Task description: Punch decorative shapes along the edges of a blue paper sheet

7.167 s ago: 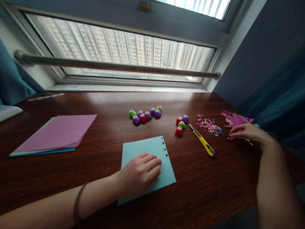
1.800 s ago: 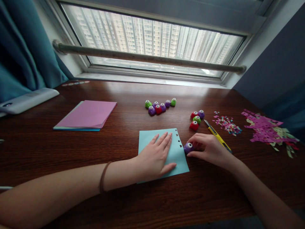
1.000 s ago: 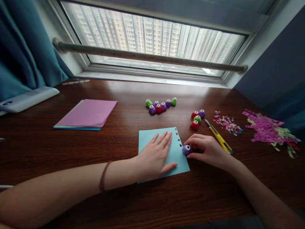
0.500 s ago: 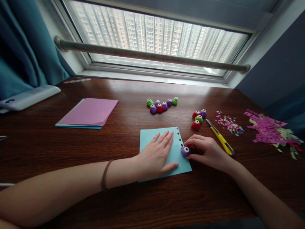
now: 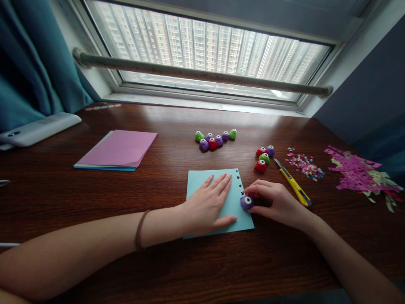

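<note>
Light blue paper point(image 5: 198, 183) lies on the dark wooden desk, with several small punched shapes down the upper part of its right edge. My left hand point(image 5: 210, 204) rests flat on the sheet, fingers spread. At the paper's right edge, just below the holes, sits a purple craft punch point(image 5: 246, 202) with a white top. My right hand point(image 5: 272, 200) grips this punch from the right between thumb and fingers. The punch hides the bit of edge beneath it.
Several coloured punches point(image 5: 212, 143) stand behind the paper, and more punches point(image 5: 264, 158) to the right. A yellow utility knife point(image 5: 294, 183), confetti point(image 5: 306, 165) and cut paper strips point(image 5: 357, 171) lie at right. Stacked coloured sheets point(image 5: 117, 147) are at left.
The blue paper has turned slightly under my left hand, its top edge shifting a little to the right. My right hand keeps its grip on the purple punch, which is nearly in the same place.
</note>
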Demonstrator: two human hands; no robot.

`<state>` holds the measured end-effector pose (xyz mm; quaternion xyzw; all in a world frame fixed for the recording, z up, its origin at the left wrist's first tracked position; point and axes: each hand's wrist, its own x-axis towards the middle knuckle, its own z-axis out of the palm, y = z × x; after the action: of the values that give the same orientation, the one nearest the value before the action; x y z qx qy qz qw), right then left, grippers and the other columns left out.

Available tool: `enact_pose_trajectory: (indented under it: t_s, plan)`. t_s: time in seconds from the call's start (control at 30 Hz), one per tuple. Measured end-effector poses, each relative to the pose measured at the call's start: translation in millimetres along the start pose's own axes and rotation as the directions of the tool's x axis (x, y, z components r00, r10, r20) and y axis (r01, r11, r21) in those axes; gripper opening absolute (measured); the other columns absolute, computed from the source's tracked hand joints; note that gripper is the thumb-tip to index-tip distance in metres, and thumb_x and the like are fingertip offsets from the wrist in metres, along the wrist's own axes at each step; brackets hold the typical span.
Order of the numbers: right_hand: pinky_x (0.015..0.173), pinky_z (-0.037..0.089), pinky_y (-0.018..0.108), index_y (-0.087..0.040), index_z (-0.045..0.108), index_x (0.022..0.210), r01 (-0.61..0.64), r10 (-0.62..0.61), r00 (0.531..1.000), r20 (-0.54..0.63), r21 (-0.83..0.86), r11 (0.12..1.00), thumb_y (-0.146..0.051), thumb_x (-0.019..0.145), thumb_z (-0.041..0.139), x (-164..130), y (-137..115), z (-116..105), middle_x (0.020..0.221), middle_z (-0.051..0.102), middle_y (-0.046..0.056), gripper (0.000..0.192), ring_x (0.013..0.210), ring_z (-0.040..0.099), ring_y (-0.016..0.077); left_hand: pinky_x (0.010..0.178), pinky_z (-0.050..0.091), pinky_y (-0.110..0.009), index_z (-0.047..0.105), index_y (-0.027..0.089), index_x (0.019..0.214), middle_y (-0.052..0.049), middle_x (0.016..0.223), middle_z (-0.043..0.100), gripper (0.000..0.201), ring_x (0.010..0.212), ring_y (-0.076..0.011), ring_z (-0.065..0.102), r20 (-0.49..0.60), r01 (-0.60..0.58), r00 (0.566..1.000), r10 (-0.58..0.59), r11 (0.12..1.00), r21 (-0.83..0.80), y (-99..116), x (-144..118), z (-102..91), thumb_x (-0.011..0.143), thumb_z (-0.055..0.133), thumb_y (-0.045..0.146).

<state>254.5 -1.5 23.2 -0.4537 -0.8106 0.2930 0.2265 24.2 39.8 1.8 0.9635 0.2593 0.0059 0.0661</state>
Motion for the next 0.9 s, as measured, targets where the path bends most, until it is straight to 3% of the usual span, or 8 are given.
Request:
enact_pose_trajectory:
  t_s: [0.23,0.43,0.7,0.9]
  plan:
    - [0.077,0.050,0.030,-0.020,0.059,0.105,-0.060,0.059,0.998,0.009,0.106,0.992,-0.031,0.074,0.071,1.1,-0.4,-1.3,0.096,0.062,0.005,0.036,0.086,0.059,0.0186,0.111,0.009,-0.039,0.016,0.001,0.140,-0.019,0.148,0.008,0.079,0.137,-0.0270,0.003,-0.027,-0.022,0.999,0.023,0.999,0.028,0.2,-1.4,0.3,0.087,0.031,0.058]
    - [0.101,0.038,0.041,-0.023,0.047,0.122,-0.083,0.146,0.978,-0.147,0.366,0.927,-0.034,0.086,0.055,2.7,10.1,7.4,0.127,0.051,0.007,0.039,0.119,0.045,0.0228,0.112,0.006,-0.037,0.013,0.004,0.141,-0.014,0.149,0.004,0.071,0.137,-0.0235,-0.003,-0.135,-0.111,0.983,0.125,0.988,0.108,4.7,-2.0,-8.1,0.089,0.035,0.048]
    - [0.111,0.017,0.046,-0.021,0.037,0.131,-0.086,0.120,0.968,-0.222,0.158,0.984,-0.034,0.085,0.054,4.3,16.6,26.4,0.139,0.035,0.010,0.051,0.132,0.024,0.0235,0.113,0.006,-0.035,0.016,0.008,0.141,-0.009,0.149,0.010,0.061,0.137,-0.0193,0.001,-0.154,-0.229,0.961,0.230,0.973,0.030,13.5,-2.7,-14.7,0.092,0.034,0.037]
    - [0.110,0.019,0.047,-0.020,0.042,0.127,-0.093,0.111,0.969,-0.220,0.093,0.991,-0.032,0.084,0.052,5.8,16.5,29.2,0.138,0.036,0.012,0.045,0.132,0.024,0.0250,0.114,0.009,-0.035,0.026,0.007,0.138,-0.008,0.147,0.022,0.047,0.137,-0.0193,0.008,-0.150,-0.264,0.952,0.267,0.964,0.034,13.8,3.0,-10.4,0.095,0.026,0.024]
